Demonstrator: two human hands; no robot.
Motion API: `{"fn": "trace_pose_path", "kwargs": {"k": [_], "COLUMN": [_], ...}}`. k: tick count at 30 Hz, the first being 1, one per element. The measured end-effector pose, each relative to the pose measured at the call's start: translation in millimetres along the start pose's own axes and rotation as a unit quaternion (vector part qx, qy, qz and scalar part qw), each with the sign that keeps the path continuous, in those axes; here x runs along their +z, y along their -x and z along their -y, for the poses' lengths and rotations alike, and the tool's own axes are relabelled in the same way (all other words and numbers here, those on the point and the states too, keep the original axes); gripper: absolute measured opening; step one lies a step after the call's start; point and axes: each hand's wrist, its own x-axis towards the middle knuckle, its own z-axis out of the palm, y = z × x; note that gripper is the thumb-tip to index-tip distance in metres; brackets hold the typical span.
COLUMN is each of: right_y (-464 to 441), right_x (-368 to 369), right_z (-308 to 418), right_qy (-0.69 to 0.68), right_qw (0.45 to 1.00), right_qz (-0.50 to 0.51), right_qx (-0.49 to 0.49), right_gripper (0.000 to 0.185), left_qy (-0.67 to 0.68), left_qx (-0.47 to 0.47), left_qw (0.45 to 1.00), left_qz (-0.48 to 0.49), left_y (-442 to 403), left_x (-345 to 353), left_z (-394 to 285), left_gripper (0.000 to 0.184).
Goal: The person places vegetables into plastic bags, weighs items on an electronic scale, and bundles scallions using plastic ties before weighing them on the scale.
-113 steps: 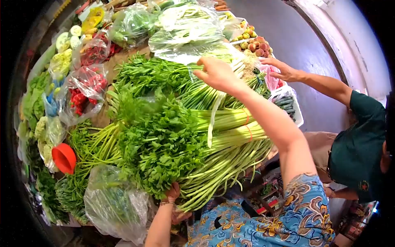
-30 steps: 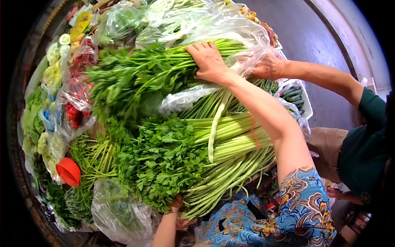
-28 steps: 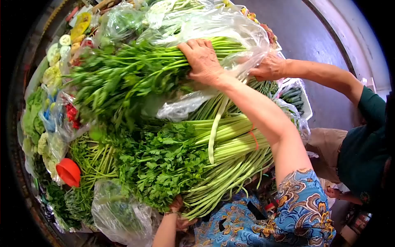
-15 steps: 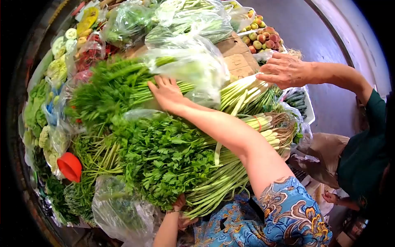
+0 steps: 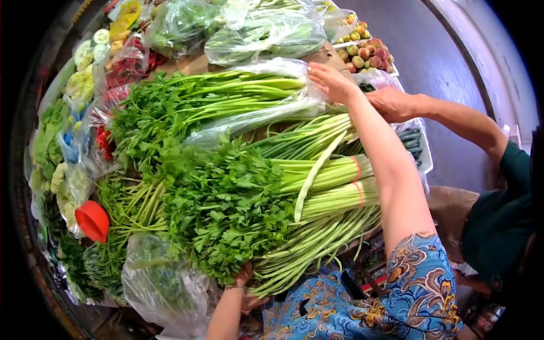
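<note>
My right hand (image 5: 330, 81) is stretched out at the upper right, its fingers at the end of the clear bag round a bunch of leafy greens (image 5: 226, 93). The stems of that bunch point right, toward this hand. My left hand (image 5: 243, 275) is low in view, against the lower edge of the celery leaves (image 5: 238, 209); its fingers are mostly hidden under them. Two celery bundles with red bands (image 5: 328, 173) lie in the middle, with a pale flat bean (image 5: 313, 184) across them. Long beans (image 5: 306, 255) lie in front, and spring onions (image 5: 306, 139) behind.
A co-worker's hand (image 5: 394, 104) reaches in from the right, close to my right hand. Peaches (image 5: 368, 55) stand behind it, cucumbers (image 5: 411, 139) in a white crate to the right. Bagged red peppers (image 5: 105, 144), a red bowl (image 5: 92, 221) and a bagged green vegetable (image 5: 164, 283) are at the left.
The bagged leafy bunch now lies flat behind the celery. My right hand has left its stems and moved right to the bag's end. The co-worker's hand has come close. My left hand has barely moved.
</note>
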Motion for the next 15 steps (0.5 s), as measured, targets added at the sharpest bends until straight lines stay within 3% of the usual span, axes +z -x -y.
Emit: {"fn": "trace_pose_path", "kwargs": {"k": [1,3,5,7,9,11,13,15], "right_y": [-0.2,13.1,32.1,56.6,82.6,117.7,166.0,214.9], "right_x": [-4.6,1.0,10.1,14.8,10.0,4.2,8.6,27.9], "right_z": [-3.5,19.9,37.0,50.3,60.3,72.6,84.6,68.5], "right_qy": [-0.001,-0.054,-0.032,-0.059,-0.059,-0.008,0.036,0.237], "right_qw": [1.000,0.996,0.997,0.992,0.983,0.977,0.963,0.867], "right_qz": [-0.001,0.069,0.060,0.096,0.153,0.114,0.012,-0.142], "right_qx": [0.005,-0.013,-0.033,-0.060,-0.088,-0.180,-0.267,-0.415], "right_gripper": [0.073,0.091,0.093,0.072,0.068,0.058,0.054,0.053], "left_qy": [-0.005,-0.018,0.006,0.005,0.005,0.008,0.014,0.034], "left_qx": [0.003,0.008,0.006,0.004,0.001,-0.003,-0.012,-0.028], "left_qw": [1.000,1.000,1.000,1.000,1.000,1.000,0.999,0.998], "left_qz": [-0.001,-0.003,0.002,0.005,0.012,0.021,0.028,0.036], "left_y": [1.7,3.0,6.9,8.7,9.6,12.2,15.1,17.8], "left_x": [0.4,2.0,8.1,10.6,14.7,19.3,24.9,31.1], "left_z": [1.2,4.5,9.0,15.0,21.1,28.4,35.2,43.7], "left_gripper": [0.058,0.058,0.057,0.057,0.057,0.056,0.056,0.055]}}
